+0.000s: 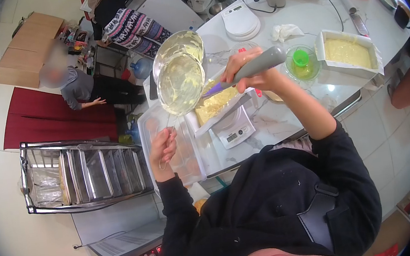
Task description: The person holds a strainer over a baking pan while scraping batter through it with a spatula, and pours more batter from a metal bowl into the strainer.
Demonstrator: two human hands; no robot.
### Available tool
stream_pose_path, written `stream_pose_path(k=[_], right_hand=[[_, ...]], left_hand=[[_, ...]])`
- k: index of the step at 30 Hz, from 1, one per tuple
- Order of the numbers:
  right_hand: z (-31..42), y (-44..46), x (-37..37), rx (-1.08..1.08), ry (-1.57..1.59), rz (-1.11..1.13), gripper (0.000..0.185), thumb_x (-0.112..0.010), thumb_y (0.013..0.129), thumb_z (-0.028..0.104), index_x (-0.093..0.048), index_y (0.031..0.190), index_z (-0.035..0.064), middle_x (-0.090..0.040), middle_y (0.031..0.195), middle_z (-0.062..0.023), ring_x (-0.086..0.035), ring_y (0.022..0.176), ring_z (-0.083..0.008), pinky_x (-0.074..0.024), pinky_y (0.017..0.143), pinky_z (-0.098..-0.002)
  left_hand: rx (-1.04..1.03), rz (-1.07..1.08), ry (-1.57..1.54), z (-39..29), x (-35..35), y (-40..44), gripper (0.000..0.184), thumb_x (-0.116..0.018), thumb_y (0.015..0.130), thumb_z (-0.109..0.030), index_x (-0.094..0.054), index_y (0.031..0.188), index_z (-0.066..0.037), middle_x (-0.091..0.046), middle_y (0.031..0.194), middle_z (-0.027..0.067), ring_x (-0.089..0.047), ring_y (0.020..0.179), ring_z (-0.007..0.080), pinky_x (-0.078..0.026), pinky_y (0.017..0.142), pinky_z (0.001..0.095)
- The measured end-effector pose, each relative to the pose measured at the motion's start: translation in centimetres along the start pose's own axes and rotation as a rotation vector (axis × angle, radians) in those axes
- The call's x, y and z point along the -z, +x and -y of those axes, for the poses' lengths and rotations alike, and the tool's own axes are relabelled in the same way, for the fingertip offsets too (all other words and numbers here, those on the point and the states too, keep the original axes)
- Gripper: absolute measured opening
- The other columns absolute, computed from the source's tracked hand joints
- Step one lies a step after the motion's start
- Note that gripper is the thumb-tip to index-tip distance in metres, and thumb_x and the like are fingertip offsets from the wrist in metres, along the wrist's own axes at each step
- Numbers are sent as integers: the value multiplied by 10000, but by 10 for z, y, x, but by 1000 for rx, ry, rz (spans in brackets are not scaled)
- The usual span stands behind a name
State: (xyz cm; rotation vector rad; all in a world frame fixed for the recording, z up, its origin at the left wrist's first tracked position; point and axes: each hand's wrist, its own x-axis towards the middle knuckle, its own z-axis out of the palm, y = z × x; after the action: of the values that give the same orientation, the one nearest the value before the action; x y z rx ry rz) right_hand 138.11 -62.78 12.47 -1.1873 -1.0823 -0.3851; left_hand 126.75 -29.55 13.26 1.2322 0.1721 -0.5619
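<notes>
My left hand (164,145) is closed around the thin wire handle of a round strainer (182,85), which is tilted and smeared with pale batter. Just behind it is a metal bowl (179,43), also streaked with batter; what supports it is hidden. In my right hand (246,66) is a spatula with a thick grey handle (264,63) and a purple blade (212,91). The blade is over a paper-lined loaf pan (220,117) holding yellowish batter (216,104). That pan rests on a white digital kitchen scale (237,130).
A second lined loaf pan (377,62) with batter stands right, beside a glass bowl (293,72) containing a green cup (301,57). Left are a plastic bin (187,153) and a rack (87,173). Another scale (242,23) stands behind. Two people (79,84) (126,27) stand beyond.
</notes>
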Motion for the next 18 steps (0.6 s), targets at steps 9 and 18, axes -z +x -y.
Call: stream_pose_path(k=[9, 18], right_hand=[[8, -11, -2, 101, -186, 238, 356, -716, 572, 335, -574, 709, 38, -604, 720, -73, -586, 657, -215, -465, 546, -284], [21, -36, -15, 211, -331, 629, 220, -727, 612, 137, -581, 753, 52, -594, 809, -59, -562, 704, -215, -475, 569, -304]], left_hand=[[-60, 75, -21, -14, 16, -23, 376, -361, 882, -376, -378, 706, -44, -297, 379, -17, -284, 225, 54, -222, 204, 156], [-23, 149, -11, -24, 30, -40, 420, -328, 887, -389, -383, 714, -10, -312, 382, -9, -323, 235, 52, -270, 211, 148]])
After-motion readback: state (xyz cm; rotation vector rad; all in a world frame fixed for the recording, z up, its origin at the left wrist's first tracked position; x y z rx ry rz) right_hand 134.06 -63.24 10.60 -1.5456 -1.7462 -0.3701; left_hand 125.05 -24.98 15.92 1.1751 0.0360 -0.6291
